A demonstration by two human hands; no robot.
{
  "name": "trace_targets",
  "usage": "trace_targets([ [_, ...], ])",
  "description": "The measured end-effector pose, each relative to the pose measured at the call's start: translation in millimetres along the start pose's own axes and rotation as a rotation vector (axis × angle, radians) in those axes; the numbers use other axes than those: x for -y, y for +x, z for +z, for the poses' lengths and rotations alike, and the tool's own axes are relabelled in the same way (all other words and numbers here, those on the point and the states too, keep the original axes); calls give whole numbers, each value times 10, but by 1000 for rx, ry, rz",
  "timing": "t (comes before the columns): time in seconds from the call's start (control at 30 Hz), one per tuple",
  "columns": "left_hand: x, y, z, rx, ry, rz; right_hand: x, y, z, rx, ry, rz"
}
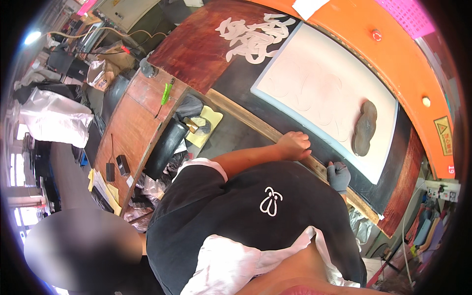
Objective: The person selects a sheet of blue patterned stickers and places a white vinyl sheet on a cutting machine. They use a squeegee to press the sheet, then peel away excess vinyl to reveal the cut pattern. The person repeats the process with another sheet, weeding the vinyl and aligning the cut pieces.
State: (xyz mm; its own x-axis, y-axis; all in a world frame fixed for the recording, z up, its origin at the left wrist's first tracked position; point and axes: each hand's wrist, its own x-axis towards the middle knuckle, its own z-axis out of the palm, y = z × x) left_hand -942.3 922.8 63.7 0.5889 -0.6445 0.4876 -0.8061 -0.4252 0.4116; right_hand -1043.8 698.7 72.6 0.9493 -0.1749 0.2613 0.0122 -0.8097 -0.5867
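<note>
My bare left hand [295, 146] is curled into a loose fist at the wooden strip [260, 127] along the table's near edge. My right hand [339, 177], in a grey glove, has its fingers folded in at the same edge, further right. Nothing shows in either hand. Beyond them lies a white sheet [314, 83] on a pale blue board, marked with faint curved outlines. A dark, wavy-edged, sole-shaped block [365, 129] sits on the sheet's right part, apart from both hands. Several white curved cut pieces [255, 38] are heaped on the table to the far left.
An orange machine beam [403, 64] with a red button spans the far side. To the left, a wooden side table [135, 115] carries a green-handled cutter [166, 92] and small black boxes [116, 168]. Bags and scraps fill the gap between. Another person is close at lower left.
</note>
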Motion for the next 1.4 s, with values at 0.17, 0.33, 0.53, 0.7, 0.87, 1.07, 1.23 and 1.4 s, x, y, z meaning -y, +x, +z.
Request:
trace_targets([
  [0.17,17,6,53,-3,6,-51,-21,8,10,21,45,-13],
  [0.33,18,26,93,27,38,-99,-73,4,18,76,34,-10],
  [0.53,22,36,115,27,55,-101,-91,-4,44,63,24,30],
  [0.7,26,20,135,-29,56,-100,-67,-12,42,53,80,39],
  [0.87,29,13,153,-56,71,-88,-61,-16,40,69,100,33],
  [1.07,30,12,159,-55,81,-92,-65,-30,62,46,224,26],
  [1.23,36,17,159,-49,93,-90,-67,-31,62,65,244,44],
  [1.4,36,12,165,-57,96,-89,-116,-25,61,71,164,6],
])
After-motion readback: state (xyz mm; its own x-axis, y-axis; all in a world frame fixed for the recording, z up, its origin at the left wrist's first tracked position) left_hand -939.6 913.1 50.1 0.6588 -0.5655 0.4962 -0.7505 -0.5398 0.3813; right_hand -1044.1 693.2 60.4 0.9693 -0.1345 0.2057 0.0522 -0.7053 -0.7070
